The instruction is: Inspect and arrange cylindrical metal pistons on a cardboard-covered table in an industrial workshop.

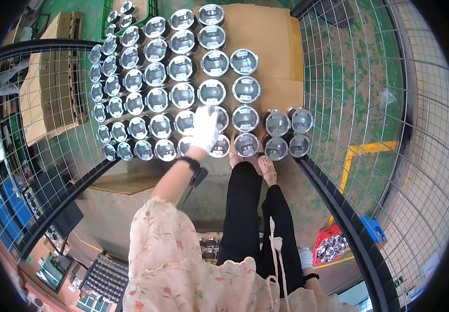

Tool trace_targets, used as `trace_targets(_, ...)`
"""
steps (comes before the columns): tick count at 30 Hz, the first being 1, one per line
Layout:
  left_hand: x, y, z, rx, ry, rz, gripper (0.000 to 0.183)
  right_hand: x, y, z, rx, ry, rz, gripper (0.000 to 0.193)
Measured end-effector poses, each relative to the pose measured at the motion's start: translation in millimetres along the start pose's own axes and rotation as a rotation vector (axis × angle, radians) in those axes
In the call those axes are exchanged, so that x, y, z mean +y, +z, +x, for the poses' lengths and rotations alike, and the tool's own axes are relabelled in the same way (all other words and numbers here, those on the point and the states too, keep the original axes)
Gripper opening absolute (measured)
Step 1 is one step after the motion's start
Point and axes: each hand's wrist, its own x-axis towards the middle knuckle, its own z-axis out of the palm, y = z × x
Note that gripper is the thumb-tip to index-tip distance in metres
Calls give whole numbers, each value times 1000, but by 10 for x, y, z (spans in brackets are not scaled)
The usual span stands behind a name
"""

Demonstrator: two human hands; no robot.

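Observation:
My left hand (206,127), in a white glove, reaches over rows of silver metal pistons standing upright with their round crowns up. Its fingers are curled at the left side of one piston (221,119), partly covering it; the fingertips are hard to make out. Other pistons stand close around, such as one to the right (245,119) and one beyond it (212,92). Low at my right side hangs my right hand (306,257), also gloved, beside my black-trousered leg. Its fingers are too small and partly hidden to read.
Brown cardboard (274,47) lies under the pistons. Wire mesh panels (354,67) with black frames stand on both sides. A green crate (150,11) holds more pistons at the far left; a red crate (333,246) of metal parts sits low right. Large cardboard boxes (48,83) stand left.

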Motion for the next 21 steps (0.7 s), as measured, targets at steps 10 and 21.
trace_targets(10, -593, 347, -1150, -288, 302, 590, 23, 92, 53, 136, -4, -87, -5, 26)
trace_targets(21, -430, 366, -1199, -106, 283, 598, 24, 146, -7, 112, -2, -82, -58, 25)
